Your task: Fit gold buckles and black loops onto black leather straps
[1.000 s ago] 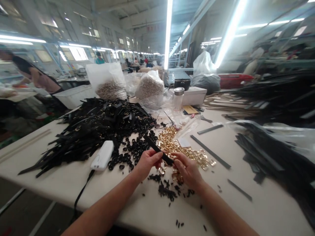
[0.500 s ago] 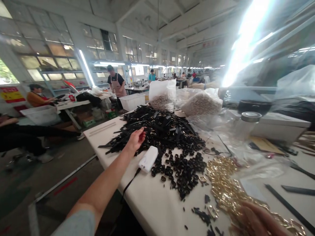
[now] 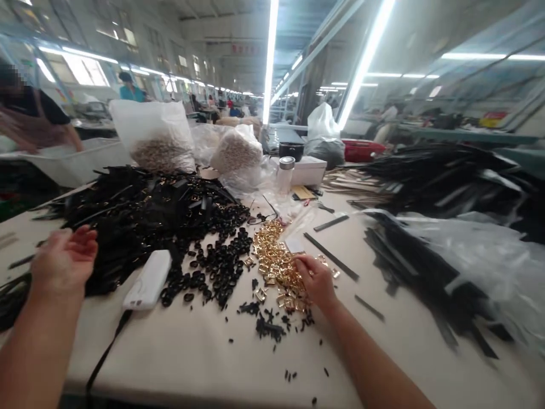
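My left hand [image 3: 63,262] hovers open, palm up, at the near edge of a big heap of black straps [image 3: 136,210] on the left of the table. It holds nothing. My right hand [image 3: 314,279] rests on a pile of small gold metal buckles [image 3: 276,261], fingers curled and pinching among them; what they grip is too small to see. Between my hands lie black rings [image 3: 213,262] and a white power bank [image 3: 147,279] with a black cable. Small black bits [image 3: 266,326] are scattered in front of the buckles.
Bags of beige parts [image 3: 157,149] stand at the back, with a jar [image 3: 285,173] and a white box [image 3: 307,168]. Loose black strips [image 3: 331,257] lie to the right, beside more black straps under clear plastic [image 3: 447,250]. A person works at the far left.
My left hand dropped the black strap onto the heap and drew back open. My right hand moved onto the gold buckles. The view swung left, then back to the table.
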`<state>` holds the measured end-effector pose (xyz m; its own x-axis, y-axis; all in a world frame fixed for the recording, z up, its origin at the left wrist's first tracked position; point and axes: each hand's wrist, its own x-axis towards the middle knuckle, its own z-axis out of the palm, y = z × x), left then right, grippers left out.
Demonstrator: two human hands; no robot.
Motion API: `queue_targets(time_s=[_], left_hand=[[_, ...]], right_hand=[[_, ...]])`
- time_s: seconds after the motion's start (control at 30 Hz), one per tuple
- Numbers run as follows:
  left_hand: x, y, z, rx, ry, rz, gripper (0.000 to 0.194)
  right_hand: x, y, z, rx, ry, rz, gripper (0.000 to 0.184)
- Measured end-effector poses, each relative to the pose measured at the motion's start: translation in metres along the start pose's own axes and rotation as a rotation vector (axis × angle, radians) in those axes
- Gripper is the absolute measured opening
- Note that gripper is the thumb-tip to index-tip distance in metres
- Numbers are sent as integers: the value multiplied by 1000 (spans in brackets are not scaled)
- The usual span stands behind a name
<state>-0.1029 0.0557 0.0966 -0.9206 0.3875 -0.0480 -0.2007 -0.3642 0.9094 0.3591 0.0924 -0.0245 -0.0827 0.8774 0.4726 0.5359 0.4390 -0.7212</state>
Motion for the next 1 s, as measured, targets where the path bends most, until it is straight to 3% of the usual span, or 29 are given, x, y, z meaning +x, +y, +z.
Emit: queue_targets(time_s=[0.1, 0.2, 0.3, 0.43, 0.57, 0.63, 0.8, 0.9, 0.93, 1.0], left_hand=[[-32, -26, 18, -11, -215, -128, 21], [-81, -61, 40, -29, -397, -192, 29], [-137, -98, 51, -46, -682, -261, 39], [-191, -134, 44, 83, -978, -210, 41], [-207, -145, 31, 223, -1241, -95, 34], [-206, -144, 30, 260, -1271, -76, 33], [-193, -141, 35, 243, -1181, -78, 38], [-187, -140, 38, 229, -1154, -136, 53], [-186, -139, 39, 222, -1145, -162, 59], [-185, -136, 39, 204, -1130, -205, 67]], right_hand=[[9, 13, -19, -297, 92, 38, 25], [15, 29, -36, -693, 90, 262, 34], [15, 39, -46, -829, 49, 401, 32], [15, 38, -51, -870, -6, 438, 23], [24, 33, -53, -895, -56, 515, 22], [28, 31, -55, -895, -83, 550, 20], [27, 12, -62, -822, -96, 589, 14], [25, -17, -64, -417, -26, 495, 16], [26, -28, -63, -231, -63, 445, 19], [29, -49, -56, 83, -279, 365, 22]])
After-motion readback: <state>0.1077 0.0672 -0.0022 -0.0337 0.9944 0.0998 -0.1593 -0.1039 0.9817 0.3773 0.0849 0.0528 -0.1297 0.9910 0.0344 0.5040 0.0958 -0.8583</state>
